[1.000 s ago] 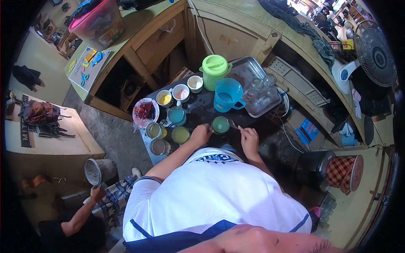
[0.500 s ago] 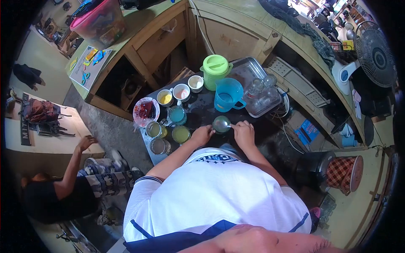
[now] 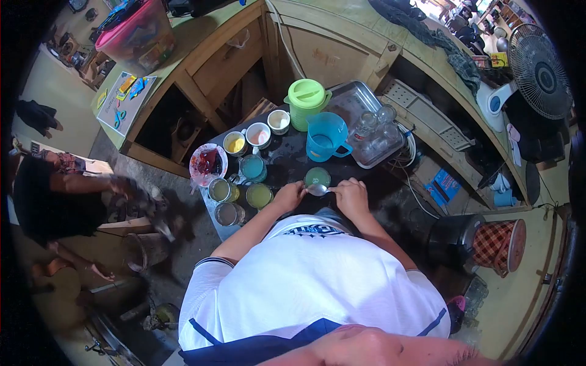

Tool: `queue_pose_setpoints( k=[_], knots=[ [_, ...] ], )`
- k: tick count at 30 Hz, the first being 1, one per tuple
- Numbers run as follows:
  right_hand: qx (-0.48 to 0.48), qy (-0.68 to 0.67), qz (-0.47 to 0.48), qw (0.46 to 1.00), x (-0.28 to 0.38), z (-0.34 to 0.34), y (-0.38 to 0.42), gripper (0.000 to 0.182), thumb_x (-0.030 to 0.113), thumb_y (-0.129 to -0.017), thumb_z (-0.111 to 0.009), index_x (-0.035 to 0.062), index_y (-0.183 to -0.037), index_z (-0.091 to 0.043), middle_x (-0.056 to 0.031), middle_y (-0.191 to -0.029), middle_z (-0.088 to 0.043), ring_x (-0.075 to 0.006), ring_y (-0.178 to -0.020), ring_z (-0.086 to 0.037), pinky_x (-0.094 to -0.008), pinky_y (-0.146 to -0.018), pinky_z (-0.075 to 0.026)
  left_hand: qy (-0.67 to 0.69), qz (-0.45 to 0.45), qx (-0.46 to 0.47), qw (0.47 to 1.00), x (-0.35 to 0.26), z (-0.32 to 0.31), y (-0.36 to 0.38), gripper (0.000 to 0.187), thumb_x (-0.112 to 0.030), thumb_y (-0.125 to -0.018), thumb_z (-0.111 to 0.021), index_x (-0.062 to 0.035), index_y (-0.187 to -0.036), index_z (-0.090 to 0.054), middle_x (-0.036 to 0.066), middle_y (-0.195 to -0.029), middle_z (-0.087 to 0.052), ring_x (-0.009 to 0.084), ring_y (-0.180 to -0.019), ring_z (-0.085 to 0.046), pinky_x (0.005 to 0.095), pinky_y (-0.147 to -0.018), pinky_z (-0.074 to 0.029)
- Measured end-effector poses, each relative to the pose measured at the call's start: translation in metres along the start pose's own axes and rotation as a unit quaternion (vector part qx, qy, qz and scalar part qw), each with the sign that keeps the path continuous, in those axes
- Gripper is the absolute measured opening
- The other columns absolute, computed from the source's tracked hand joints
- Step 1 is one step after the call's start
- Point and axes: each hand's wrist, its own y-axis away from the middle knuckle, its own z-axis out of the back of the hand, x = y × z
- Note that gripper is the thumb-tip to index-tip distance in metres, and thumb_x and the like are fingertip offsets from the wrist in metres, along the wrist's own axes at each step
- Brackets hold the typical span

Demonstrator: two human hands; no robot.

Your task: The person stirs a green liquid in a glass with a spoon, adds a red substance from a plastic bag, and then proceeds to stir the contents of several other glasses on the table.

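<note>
A glass of green liquid [image 3: 318,175] stands near the front edge of the dark table. My right hand [image 3: 351,197] is closed around the handle of a metal spoon [image 3: 317,190], which lies level across the near side of the glass. My left hand [image 3: 289,197] has curled fingers, with the tips at the spoon's bowl and the glass's left edge. Whether they grip the spoon or the glass cannot be told. Left of them stand a mug of yellow-green liquid [image 3: 259,196] and a mug of blue liquid [image 3: 253,168].
A blue pitcher [image 3: 326,137], a lime-green jug [image 3: 305,110] and a metal tray [image 3: 381,160] with glassware stand beyond. White cups [image 3: 259,135] and a plate with red contents [image 3: 208,163] sit at left. Another person [image 3: 58,198] is at far left; a fan [image 3: 540,73] stands right.
The spoon has come out of the glass and now lies across its near side. My left fingers have shifted slightly left. The other person at left has moved and changed posture.
</note>
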Motion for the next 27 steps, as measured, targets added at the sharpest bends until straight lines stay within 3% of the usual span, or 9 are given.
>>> queue_pose_setpoints(
  k=[2, 5, 7, 9, 13, 15, 17, 22, 27],
  knots=[
    [-0.03, -0.022, 0.021, 0.999, 0.005, -0.02, -0.011, 0.017, 0.013, -0.077, -0.06, 0.0185, -0.08, -0.076, -0.0015, -0.077, -0.064, -0.0222, -0.079, -0.057, -0.0382, -0.069, -0.042, -0.004, -0.008, -0.014, 1.0, 0.0, 0.002, -0.001, 0.026, -0.025, -0.092, -0.057, -0.0004, -0.1, -0.059, 0.026, -0.089, -0.063, 0.0452, -0.084, -0.059, 0.0494, -0.071, -0.046],
    [-0.081, -0.008, 0.01, 0.997, 0.008, -0.033, -0.035, 0.017, 0.012, -0.078, -0.06, 0.0174, -0.077, -0.075, -0.0015, -0.077, -0.064, -0.0223, -0.08, -0.057, -0.0383, -0.07, -0.042, -0.046, 0.034, 0.04, 0.998, 0.001, 0.001, -0.003, 0.026, -0.028, -0.092, -0.056, -0.0033, -0.101, -0.059, 0.023, -0.09, -0.065, 0.0431, -0.087, -0.061, 0.0506, -0.074, -0.048],
    [-0.092, -0.004, -0.004, 0.996, -0.004, -0.033, -0.039, 0.017, 0.012, -0.079, -0.058, 0.0165, -0.075, -0.074, -0.0032, -0.077, -0.064, -0.0234, -0.08, -0.058, -0.0398, -0.069, -0.043, 0.026, -0.022, -0.012, 0.999, 0.009, -0.005, -0.003, 0.026, -0.028, -0.092, -0.056, -0.0037, -0.1, -0.059, 0.023, -0.088, -0.064, 0.0428, -0.086, -0.061, 0.0499, -0.072, -0.048],
    [-0.058, 0.042, -0.074, 0.995, -0.025, -0.026, -0.036, 0.018, 0.011, -0.079, -0.059, 0.0164, -0.076, -0.075, -0.0057, -0.077, -0.065, -0.0258, -0.08, -0.06, -0.0412, -0.068, -0.044, 0.024, -0.022, -0.016, 0.999, 0.01, -0.006, -0.002, 0.025, -0.028, -0.092, -0.056, -0.0039, -0.099, -0.059, 0.023, -0.087, -0.064, 0.0429, -0.085, -0.061, 0.0495, -0.072, -0.047],
    [0.008, 0.031, -0.08, 0.996, -0.026, 0.009, -0.009, 0.017, 0.012, -0.076, -0.062, 0.0199, -0.079, -0.077, -0.0092, -0.078, -0.067, -0.0295, -0.08, -0.062, -0.0428, -0.07, -0.047, 0.02, -0.009, 0.001, 1.0, 0.003, 0.0, 0.0, 0.024, -0.028, -0.092, -0.056, -0.0038, -0.097, -0.058, 0.022, -0.085, -0.064, 0.0429, -0.083, -0.06, 0.0485, -0.07, -0.047],
    [0.107, -0.026, -0.091, 0.99, -0.014, 0.011, -0.005, 0.018, 0.012, -0.077, -0.062, 0.0199, -0.081, -0.077, -0.0106, -0.082, -0.068, -0.0304, -0.08, -0.063, -0.0443, -0.07, -0.049, 0.023, -0.011, 0.001, 1.0, 0.005, -0.001, -0.001, 0.025, -0.028, -0.092, -0.056, -0.0037, -0.097, -0.058, 0.022, -0.085, -0.064, 0.043, -0.083, -0.06, 0.0486, -0.07, -0.047],
    [0.076, -0.063, -0.038, 0.994, -0.004, -0.005, -0.01, 0.016, 0.014, -0.076, -0.063, 0.0188, -0.083, -0.077, -0.0108, -0.084, -0.069, -0.0312, -0.08, -0.064, -0.0441, -0.071, -0.051, 0.026, -0.012, 0.001, 1.0, 0.008, -0.003, -0.002, 0.025, -0.028, -0.092, -0.057, -0.0036, -0.097, -0.058, 0.022, -0.085, -0.064, 0.0431, -0.083, -0.06, 0.0488, -0.071, -0.047],
    [-0.034, -0.068, -0.083, 0.994, 0.008, -0.025, -0.037, 0.014, 0.013, -0.077, -0.063, 0.0157, -0.082, -0.076, -0.0111, -0.082, -0.068, -0.0314, -0.078, -0.064, -0.0427, -0.07, -0.052, 0.009, -0.013, 0.018, 1.0, 0.007, 0.001, -0.004, 0.025, -0.027, -0.092, -0.057, -0.0034, -0.099, -0.059, 0.023, -0.087, -0.064, 0.0432, -0.086, -0.06, 0.0493, -0.072, -0.047],
    [-0.009, -0.042, -0.148, 0.988, 0.0, 0.02, -0.03, 0.011, 0.013, -0.073, -0.068, 0.0133, -0.081, -0.076, -0.0121, -0.078, -0.068, -0.0321, -0.074, -0.065, -0.0433, -0.069, -0.052, 0.036, -0.015, 0.019, 0.999, 0.006, 0.002, -0.001, 0.026, -0.028, -0.093, -0.055, -0.004, -0.101, -0.058, 0.024, -0.088, -0.064, 0.0437, -0.087, -0.06, 0.0499, -0.073, -0.047]
  ],
)
